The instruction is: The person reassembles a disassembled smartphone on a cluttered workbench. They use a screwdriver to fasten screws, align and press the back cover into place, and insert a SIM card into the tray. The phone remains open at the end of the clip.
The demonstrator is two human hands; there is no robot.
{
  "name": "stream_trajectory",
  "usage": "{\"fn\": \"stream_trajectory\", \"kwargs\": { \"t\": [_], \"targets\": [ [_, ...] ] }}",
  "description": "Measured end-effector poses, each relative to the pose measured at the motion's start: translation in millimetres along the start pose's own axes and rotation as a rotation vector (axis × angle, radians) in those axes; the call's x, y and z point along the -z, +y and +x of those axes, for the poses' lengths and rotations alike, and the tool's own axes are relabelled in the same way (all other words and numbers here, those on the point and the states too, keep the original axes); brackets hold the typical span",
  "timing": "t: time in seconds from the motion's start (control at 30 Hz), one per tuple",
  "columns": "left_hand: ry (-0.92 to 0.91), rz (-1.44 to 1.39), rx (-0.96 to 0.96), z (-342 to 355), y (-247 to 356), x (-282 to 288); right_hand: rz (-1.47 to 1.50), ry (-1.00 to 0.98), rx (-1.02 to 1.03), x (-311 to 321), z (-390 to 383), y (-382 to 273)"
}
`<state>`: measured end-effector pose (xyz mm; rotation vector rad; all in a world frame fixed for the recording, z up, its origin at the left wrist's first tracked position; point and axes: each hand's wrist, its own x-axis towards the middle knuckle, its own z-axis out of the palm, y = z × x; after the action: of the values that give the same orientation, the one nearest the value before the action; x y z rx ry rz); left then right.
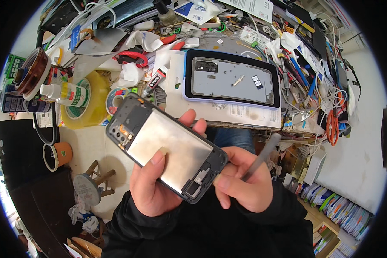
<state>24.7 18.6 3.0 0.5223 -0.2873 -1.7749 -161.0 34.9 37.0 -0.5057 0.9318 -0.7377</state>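
My left hand (pixel 148 185) grips an opened smartphone body (pixel 176 146) from below, its thumb lying on the bare silvery metal plate in the middle. Dark frame, copper-coloured flex parts and camera openings show at the phone's upper left end. At the lower right end, fingers of my right hand (pixel 249 189) touch the phone's edge. That hand also holds a slim dark grey tool (pixel 264 155), slightly blurred, pointing up and away; its kind is unclear. Beyond the phone, a black-rimmed shallow tray (pixel 188 79) holds a grey phone back cover (pixel 221 88) with small loose parts on it.
The bench is cluttered with a glue tube (pixel 155 80), red-handled pliers (pixel 135 56), a wide yellow tape roll (pixel 98 96), and a white bottle (pixel 73 95). Orange-handled scissors (pixel 332 129) hang at the right. On the floor at left stand a stool (pixel 87 189) and an orange bin (pixel 62 154).
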Motion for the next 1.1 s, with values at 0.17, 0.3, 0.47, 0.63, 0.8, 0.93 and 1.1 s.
{"fn": "stream_trajectory", "kwargs": {
  "t": [0.17,0.3,0.47,0.63,0.8,0.93,1.1],
  "targets": [
    [0.001,0.153,-0.064,0,2,7,-0.107,0.049,0.042,-6,8,5],
    [0.033,0.176,-0.025,-1,-1,8,-0.126,0.039,0.120,-5,10,13],
    [0.003,0.211,-0.009,-1,1,5,-0.207,0.083,0.164,-8,9,21],
    [-0.070,0.155,0.158,-11,26,6,-0.364,0.056,0.403,4,5,-1],
    [-0.141,0.262,0.300,-26,20,4,-0.263,0.096,0.450,2,10,-21],
    [-0.129,0.457,0.271,-35,7,5,-0.218,-0.035,0.251,-11,22,-28],
    [-0.180,0.768,0.209,-36,5,13,-0.229,0.032,0.101,-17,30,-29]
  ]
}}
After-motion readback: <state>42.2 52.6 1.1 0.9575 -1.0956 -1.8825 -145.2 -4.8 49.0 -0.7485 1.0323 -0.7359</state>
